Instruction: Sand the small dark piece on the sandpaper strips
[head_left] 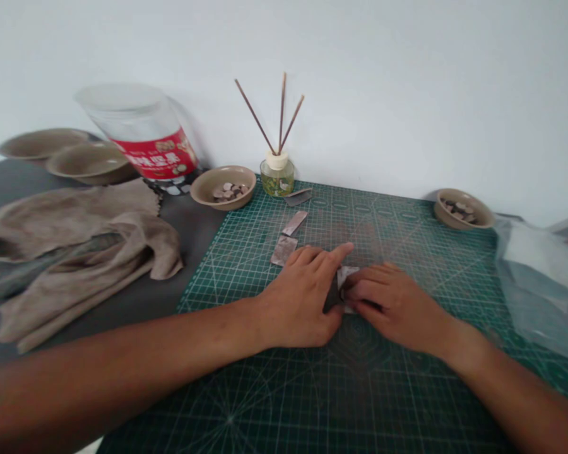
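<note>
On the green cutting mat [246, 284], my left hand [300, 296] lies palm down with its index finger stretched out. Its thumb and fingers hold down a small grey sheet [348, 273], which looks like worn sandpaper with a dark part near the thumb. My right hand [385, 302] rests against the sheet's right side, fingertips pinched together; whatever is between them is hidden. Beyond the left hand lie two more worn pieces, a squarish one [284, 250] and a narrow strip [295, 223].
Small chips fill part of a left bowl [199, 190] and a right bowl [483, 221]. A reed diffuser [278, 178] stands by a folded dark piece [299, 198]. Leftward are a red-labelled jar [158, 154], two bowls [89, 165] and a brown cloth [123, 236]. A plastic bag [539, 284] lies right.
</note>
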The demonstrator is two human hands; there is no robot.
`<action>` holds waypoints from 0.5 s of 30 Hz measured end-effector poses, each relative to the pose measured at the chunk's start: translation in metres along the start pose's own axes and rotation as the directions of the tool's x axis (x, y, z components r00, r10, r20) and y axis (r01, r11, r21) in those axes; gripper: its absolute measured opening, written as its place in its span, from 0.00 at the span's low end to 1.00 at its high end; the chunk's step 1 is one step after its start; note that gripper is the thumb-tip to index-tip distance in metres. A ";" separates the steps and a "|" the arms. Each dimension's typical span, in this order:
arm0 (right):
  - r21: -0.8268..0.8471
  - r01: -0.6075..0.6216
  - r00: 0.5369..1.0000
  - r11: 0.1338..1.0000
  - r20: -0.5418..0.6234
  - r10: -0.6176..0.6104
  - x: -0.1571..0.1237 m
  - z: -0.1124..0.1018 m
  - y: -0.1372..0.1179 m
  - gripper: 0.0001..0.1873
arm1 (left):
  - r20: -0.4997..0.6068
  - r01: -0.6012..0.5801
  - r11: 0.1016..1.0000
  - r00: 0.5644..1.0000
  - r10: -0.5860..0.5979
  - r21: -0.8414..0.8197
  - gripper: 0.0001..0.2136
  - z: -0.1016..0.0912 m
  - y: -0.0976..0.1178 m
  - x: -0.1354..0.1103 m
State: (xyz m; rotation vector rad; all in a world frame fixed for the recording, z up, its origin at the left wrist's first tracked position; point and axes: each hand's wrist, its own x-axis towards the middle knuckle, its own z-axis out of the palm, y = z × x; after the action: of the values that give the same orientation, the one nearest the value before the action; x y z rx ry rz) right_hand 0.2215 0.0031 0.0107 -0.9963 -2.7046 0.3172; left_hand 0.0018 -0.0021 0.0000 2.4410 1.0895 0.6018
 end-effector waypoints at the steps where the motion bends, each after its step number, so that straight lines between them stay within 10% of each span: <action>1: -0.024 -0.012 1.000 1.000 -0.019 0.011 0.001 0.000 -0.001 0.06 | -0.003 -0.004 1.000 1.000 0.004 0.000 0.42 0.000 0.000 0.000; 10: 0.085 0.008 0.998 0.996 0.062 -0.013 -0.002 -0.006 0.001 0.06 | -0.001 0.013 1.000 1.000 -0.013 0.020 0.41 -0.001 0.002 0.000; 15: -0.054 -0.083 0.993 0.995 -0.090 0.078 0.005 0.000 0.007 0.05 | -0.008 0.007 1.000 1.000 -0.006 0.017 0.42 0.000 0.000 0.000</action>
State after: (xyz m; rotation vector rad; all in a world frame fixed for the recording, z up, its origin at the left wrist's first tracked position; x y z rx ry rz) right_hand 0.2223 0.0117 0.0098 -1.1101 -2.6129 0.2056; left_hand 0.0016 -0.0020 0.0002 2.4505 1.1097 0.6037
